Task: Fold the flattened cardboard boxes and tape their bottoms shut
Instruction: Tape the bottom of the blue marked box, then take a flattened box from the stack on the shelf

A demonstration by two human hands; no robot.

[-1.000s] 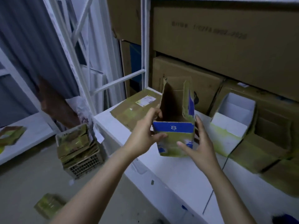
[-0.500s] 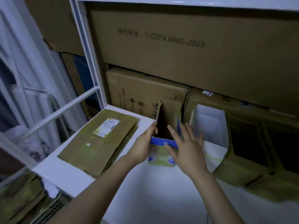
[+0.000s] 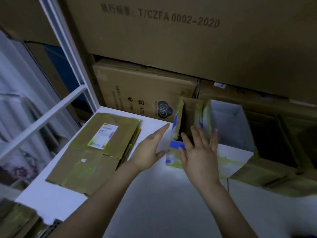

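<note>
Small box: a small cardboard box (image 3: pixel 172 159) stands upright on the white shelf (image 3: pixel 154 194), just right of the frame's centre. Its top is open with the flaps raised, and a blue band crosses its near face.
Left hand: the left hand (image 3: pixel 149 150) is at the box's left side, the grip spread flat and holding nothing. Its fingers (image 3: pixel 163 131) lie straight along the left flap, and the thumb seems to touch the lower near corner, though blur makes contact uncertain.
Right hand: the right hand (image 3: pixel 199 157) is in front of the box's near face and right side, the grip wide apart with fingers (image 3: pixel 193 134) fanned upward, curled round nothing. It hides part of the blue band.
Flattened boxes: a stack of flattened boxes (image 3: pixel 89 162) lies on the shelf at centre left, beside the left hand, its top sheet bearing a label (image 3: pixel 103 136).
Right neighbour: an open white-lined box (image 3: pixel 229 127) stands just beside the small box on the right.
Background: large cartons fill the upper frame, the topmost carton (image 3: pixel 188 48) printed "T/CZFA 0002-2020".
Upper left: a white post (image 3: pixel 68 54) runs diagonally.
</note>
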